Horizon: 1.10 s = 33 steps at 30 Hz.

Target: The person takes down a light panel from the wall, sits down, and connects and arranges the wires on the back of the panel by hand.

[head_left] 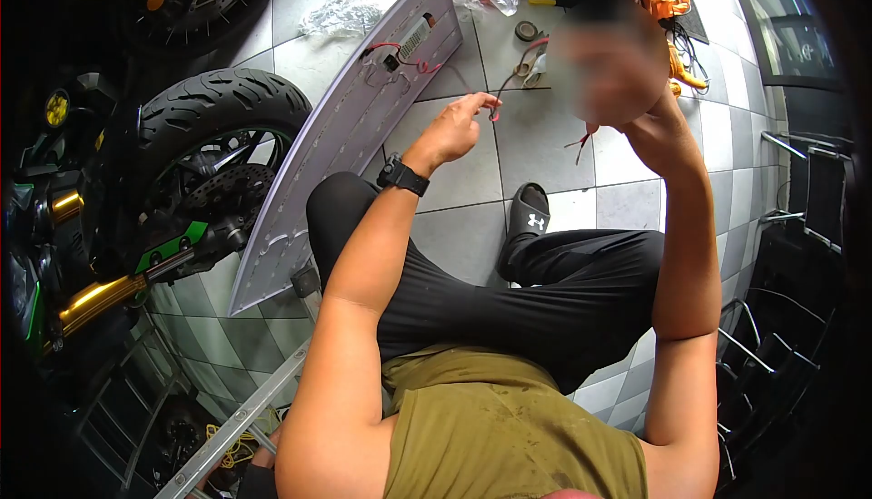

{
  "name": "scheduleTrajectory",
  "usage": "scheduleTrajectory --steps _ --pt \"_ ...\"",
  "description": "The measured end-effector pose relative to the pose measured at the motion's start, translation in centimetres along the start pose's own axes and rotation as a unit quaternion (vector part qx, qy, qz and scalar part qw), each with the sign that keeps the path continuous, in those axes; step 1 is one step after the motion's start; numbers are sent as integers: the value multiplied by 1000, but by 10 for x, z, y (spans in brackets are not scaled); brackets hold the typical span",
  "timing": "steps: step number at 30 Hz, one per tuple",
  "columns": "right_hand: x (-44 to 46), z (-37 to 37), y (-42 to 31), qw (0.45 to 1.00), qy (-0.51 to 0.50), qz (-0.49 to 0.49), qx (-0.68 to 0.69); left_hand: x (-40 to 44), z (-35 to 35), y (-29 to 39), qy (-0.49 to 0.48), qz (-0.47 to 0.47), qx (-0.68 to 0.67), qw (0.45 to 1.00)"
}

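My left hand [451,130], wearing a black watch [402,175], pinches a thin red and black wire [496,110] between thumb and fingertips. From there the dark part of the wire runs up toward a blurred patch. My right hand [656,140] is raised on the right, its fingers hidden by that patch. Short red wire ends [580,143] hang just below the patch, beside my right hand; whether it grips them I cannot tell. Left of my left hand, a long pale panel [336,136] leans at a slant, with red and black leads [400,56] on its upper part.
Motorcycle wheels [222,104] stand at the left, close behind the panel. A tape roll [526,30], plastic bags [341,16] and an orange-handled tool [688,70] lie on the tiled floor ahead. Metal racks [799,181] line the right side. A metal rail [238,422] is at lower left.
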State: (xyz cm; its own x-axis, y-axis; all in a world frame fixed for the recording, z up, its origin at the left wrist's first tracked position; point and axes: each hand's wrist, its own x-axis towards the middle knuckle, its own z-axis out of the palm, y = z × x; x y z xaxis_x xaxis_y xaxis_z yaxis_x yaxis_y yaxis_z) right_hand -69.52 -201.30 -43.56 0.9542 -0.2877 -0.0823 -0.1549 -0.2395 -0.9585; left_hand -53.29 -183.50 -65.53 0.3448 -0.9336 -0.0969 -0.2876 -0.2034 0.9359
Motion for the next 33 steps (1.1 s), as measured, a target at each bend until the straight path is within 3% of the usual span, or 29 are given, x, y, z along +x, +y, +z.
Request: scheduleTrajectory --steps 4,7,9,13,17,18,19,21,22,23,25,26,29,30,31,32,33 --pt "-2 2 -12 999 31 -1 -12 -1 10 2 50 31 60 996" --pt "-3 -6 -16 999 -7 -22 45 8 13 -16 76 21 37 996" --pt "-6 -8 -7 993 59 -59 79 14 15 -30 -30 37 42 998" --pt "-12 -50 4 956 123 -75 254 9 28 -32 -27 17 121 992" --pt "-20 -100 14 908 111 -163 369 4 32 -40 -49 -30 152 987" --pt "-18 -111 13 908 12 -180 379 3 32 -43 -66 -55 195 977" --pt "-6 -39 -39 833 449 -103 306 2 32 -47 -84 -80 237 965" --pt "-22 -92 -14 830 441 -119 322 0 32 -60 -75 -100 270 955" --pt "-47 -170 33 878 241 -171 377 1 31 -64 -102 -118 279 948" --pt "-45 -180 36 878 240 -171 377 2 30 -65 -130 -133 288 939" --pt "-37 -187 30 917 -11 -178 357 -1 28 -63 -139 -137 263 945" --pt "-34 -187 32 917 -11 -178 356 -3 27 -62 -150 -141 239 949" --pt "-25 -150 22 938 -55 -169 296 0 33 -63 -111 -148 199 962" --pt "-25 -125 19 982 104 -152 -32 0 32 -56 -113 -146 198 963" --pt "-25 -101 15 894 249 -115 -355 0 28 -43 -70 -145 206 965" --pt "-25 -82 11 927 276 -5 -254 0 24 -35 -29 -144 214 966" --pt "-20 -58 7 914 300 -21 -274 1 23 -33 -31 -141 212 967"
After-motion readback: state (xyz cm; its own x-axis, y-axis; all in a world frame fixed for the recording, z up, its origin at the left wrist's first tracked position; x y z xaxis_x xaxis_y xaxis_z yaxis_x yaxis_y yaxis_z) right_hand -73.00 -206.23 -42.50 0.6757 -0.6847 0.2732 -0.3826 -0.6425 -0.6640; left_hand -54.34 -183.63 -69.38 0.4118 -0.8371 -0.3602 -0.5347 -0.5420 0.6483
